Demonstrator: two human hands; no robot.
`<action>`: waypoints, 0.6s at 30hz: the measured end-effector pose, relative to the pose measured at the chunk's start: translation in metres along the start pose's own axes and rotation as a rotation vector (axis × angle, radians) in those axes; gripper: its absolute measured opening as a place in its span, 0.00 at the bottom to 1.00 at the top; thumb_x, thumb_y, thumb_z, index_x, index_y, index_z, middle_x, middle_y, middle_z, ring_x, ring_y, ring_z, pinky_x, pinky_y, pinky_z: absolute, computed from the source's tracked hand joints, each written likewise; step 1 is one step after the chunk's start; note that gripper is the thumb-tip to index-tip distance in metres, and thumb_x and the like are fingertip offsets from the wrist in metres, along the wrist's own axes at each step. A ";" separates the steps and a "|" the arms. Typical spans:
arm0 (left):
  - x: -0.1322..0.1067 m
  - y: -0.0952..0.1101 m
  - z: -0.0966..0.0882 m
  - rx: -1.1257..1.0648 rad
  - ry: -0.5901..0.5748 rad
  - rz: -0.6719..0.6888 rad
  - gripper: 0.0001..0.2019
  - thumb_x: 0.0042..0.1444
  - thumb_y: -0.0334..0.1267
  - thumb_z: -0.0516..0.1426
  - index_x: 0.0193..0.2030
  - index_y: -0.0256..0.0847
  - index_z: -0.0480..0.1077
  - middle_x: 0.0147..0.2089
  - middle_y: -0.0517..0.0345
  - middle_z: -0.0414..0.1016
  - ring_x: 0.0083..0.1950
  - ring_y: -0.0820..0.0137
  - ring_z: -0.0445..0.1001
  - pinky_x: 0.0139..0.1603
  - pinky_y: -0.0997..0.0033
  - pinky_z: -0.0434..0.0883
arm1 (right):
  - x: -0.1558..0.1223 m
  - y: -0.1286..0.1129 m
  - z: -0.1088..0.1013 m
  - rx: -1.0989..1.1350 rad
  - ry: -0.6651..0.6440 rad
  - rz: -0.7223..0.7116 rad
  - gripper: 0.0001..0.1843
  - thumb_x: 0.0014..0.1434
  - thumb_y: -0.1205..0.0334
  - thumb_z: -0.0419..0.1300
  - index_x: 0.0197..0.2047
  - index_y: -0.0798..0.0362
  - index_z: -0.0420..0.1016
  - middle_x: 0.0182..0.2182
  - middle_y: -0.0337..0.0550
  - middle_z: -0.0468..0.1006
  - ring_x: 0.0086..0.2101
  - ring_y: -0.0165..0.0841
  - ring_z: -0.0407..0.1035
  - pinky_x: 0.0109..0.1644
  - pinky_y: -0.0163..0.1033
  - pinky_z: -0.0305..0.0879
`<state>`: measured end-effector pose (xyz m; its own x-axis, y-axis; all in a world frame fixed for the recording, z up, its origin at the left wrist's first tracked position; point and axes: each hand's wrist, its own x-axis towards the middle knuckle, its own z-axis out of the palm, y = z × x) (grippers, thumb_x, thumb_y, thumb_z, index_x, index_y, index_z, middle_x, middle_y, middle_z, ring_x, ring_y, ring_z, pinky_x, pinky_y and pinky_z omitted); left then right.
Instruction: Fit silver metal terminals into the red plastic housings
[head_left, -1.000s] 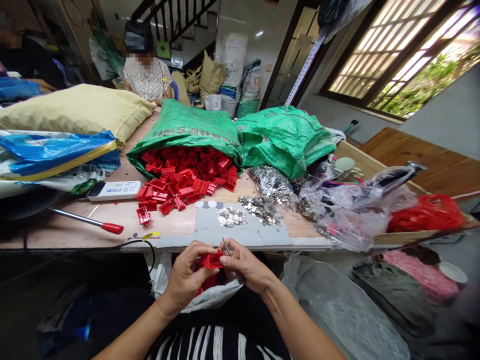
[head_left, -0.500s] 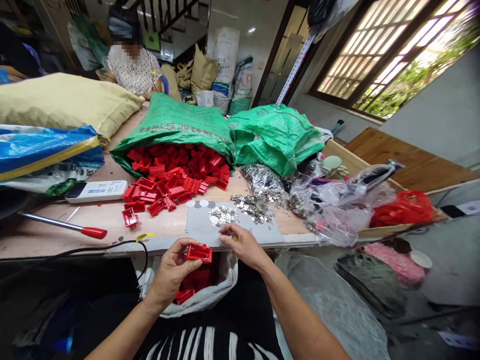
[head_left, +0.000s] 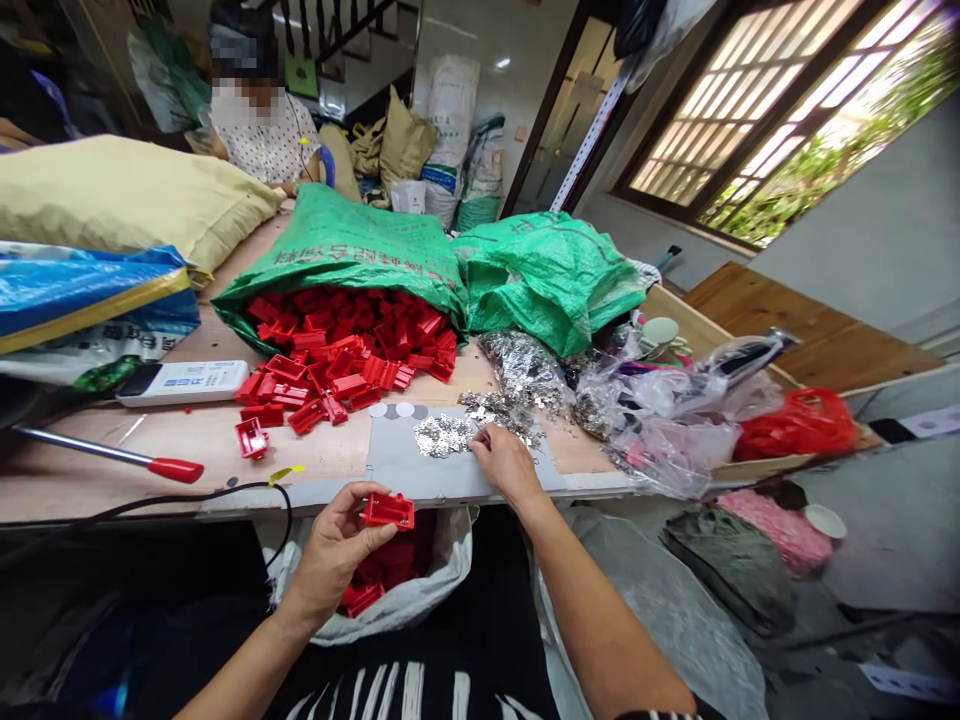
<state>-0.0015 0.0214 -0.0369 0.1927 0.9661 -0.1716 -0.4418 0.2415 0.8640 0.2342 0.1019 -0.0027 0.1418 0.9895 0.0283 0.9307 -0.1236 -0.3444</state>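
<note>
My left hand (head_left: 339,545) pinches a red plastic housing (head_left: 388,511), a small open rectangular box with shiny metal bits inside its ends. It is held above the mouth of a white sack (head_left: 450,575) that has more red housings (head_left: 366,597) in it. At the table's front, my right hand (head_left: 506,462) has its fingers pressed together by a pile of small silvery metal pieces (head_left: 444,436). Whatever is between those fingertips is too small to make out. A grey mat (head_left: 390,460) lies under the pile. Beyond it, red housings (head_left: 352,385) spill from a green woven sack (head_left: 360,240).
A single red housing (head_left: 251,438) sits left, near a lever with a red handle (head_left: 175,470) and a black cable (head_left: 187,500). To the right are clear bags of metal pieces (head_left: 525,370) and a red plastic bag (head_left: 795,420). Another person (head_left: 262,135) sits across the table.
My right hand has moved forward and right, from beside the held housing to the metal pieces. My left hand still holds the red housing, a little further left in view.
</note>
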 end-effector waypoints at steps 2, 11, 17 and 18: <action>0.000 0.000 -0.002 -0.015 0.005 -0.001 0.19 0.45 0.33 0.66 0.45 0.40 0.67 0.38 0.57 0.80 0.38 0.70 0.78 0.39 0.71 0.75 | 0.000 0.003 0.000 0.018 0.007 -0.014 0.03 0.58 0.65 0.55 0.34 0.53 0.70 0.31 0.43 0.76 0.33 0.34 0.68 0.35 0.36 0.54; 0.005 0.007 0.002 0.053 -0.003 0.076 0.24 0.50 0.36 0.63 0.55 0.46 0.66 0.45 0.59 0.77 0.43 0.70 0.76 0.47 0.69 0.73 | -0.016 -0.009 -0.001 0.627 -0.106 -0.106 0.06 0.54 0.59 0.57 0.33 0.52 0.67 0.29 0.39 0.72 0.29 0.31 0.64 0.33 0.35 0.58; 0.008 0.013 0.004 0.210 0.010 0.144 0.22 0.52 0.39 0.61 0.55 0.44 0.69 0.47 0.55 0.77 0.46 0.69 0.75 0.48 0.70 0.72 | -0.050 -0.046 -0.003 1.098 -0.675 -0.086 0.17 0.50 0.52 0.64 0.36 0.52 0.63 0.22 0.31 0.68 0.19 0.22 0.52 0.22 0.29 0.47; 0.009 0.014 0.005 0.236 0.010 0.155 0.21 0.52 0.39 0.61 0.54 0.44 0.70 0.48 0.55 0.77 0.46 0.68 0.75 0.48 0.70 0.72 | -0.054 -0.050 -0.003 1.113 -0.692 -0.078 0.17 0.50 0.52 0.65 0.36 0.52 0.63 0.22 0.30 0.68 0.19 0.22 0.51 0.22 0.29 0.46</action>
<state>-0.0020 0.0325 -0.0243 0.1295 0.9910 -0.0322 -0.2488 0.0639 0.9664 0.1813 0.0545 0.0154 -0.4105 0.8658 -0.2861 0.1069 -0.2659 -0.9581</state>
